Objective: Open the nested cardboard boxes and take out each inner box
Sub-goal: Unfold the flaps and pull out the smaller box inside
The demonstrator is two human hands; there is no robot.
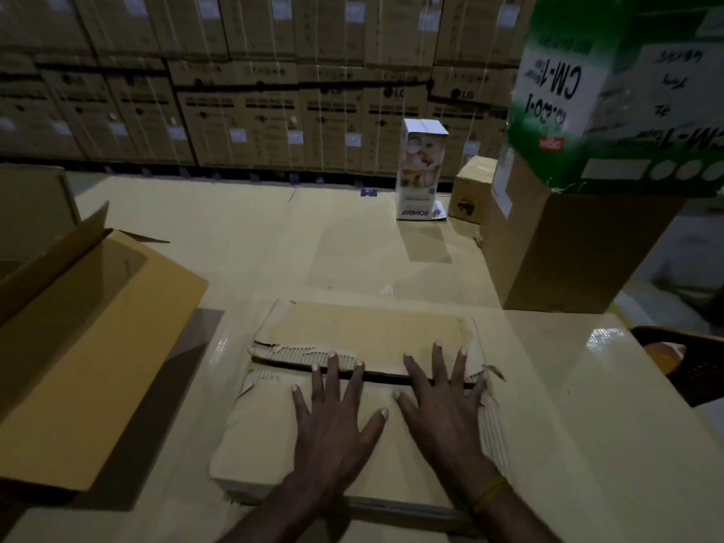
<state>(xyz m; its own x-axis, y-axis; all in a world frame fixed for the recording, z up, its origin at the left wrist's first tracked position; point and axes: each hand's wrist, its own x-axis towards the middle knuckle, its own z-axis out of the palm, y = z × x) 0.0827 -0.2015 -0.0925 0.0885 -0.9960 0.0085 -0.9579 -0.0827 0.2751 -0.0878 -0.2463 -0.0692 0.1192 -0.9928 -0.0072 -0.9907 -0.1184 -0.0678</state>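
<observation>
Head view showed both hands spread flat on a worn cardboard box lying on the worktop. Left hand and right hand pressed its top flaps with released, straight fingers across the dark centre seam. An opened box sat just left.

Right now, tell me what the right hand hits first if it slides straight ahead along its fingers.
The right hand lies flat on the torn cardboard box, fingertips over the dark seam. Sliding ahead, it would probably cross the far flap first, then bare surface.
</observation>
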